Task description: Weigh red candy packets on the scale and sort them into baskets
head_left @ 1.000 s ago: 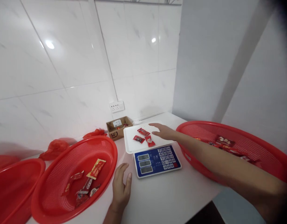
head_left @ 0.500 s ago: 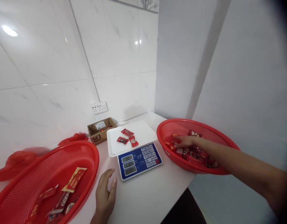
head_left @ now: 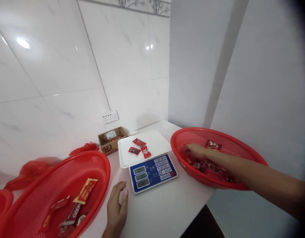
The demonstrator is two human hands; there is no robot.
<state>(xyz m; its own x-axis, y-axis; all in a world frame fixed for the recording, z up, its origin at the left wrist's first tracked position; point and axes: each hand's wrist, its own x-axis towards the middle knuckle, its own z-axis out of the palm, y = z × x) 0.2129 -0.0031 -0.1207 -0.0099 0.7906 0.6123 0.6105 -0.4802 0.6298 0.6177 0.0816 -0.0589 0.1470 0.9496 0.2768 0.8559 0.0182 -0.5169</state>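
My right hand (head_left: 195, 151) reaches down into the red plastic basket (head_left: 251, 152) on the right, among small red-wrapped snack packets (head_left: 212, 168). Its fingertips are blurred and partly hidden by the packets, so whether they grip one does not show. My left hand (head_left: 118, 206) hovers over the table in front of the scale, fingers apart and holding nothing. The blue digital scale (head_left: 152, 175) carries a white tray (head_left: 161, 142), on which three red packets (head_left: 142, 147) lie. Left of my left hand is another red basket (head_left: 104, 165) with several longer packets (head_left: 86, 191).
Behind the tray stands a small open cardboard box (head_left: 110, 147) with a few items inside. Red plastic bags (head_left: 31, 172) lie along the tiled wall, below a power socket (head_left: 110, 116). A further red basket (head_left: 2, 201) shows at the left edge. The white table (head_left: 172, 205) ends near the right basket.
My right hand has pushed slightly deeper among the packets in the right basket. The whole view has shifted a little; my left hand and the packets on the tray keep their places.
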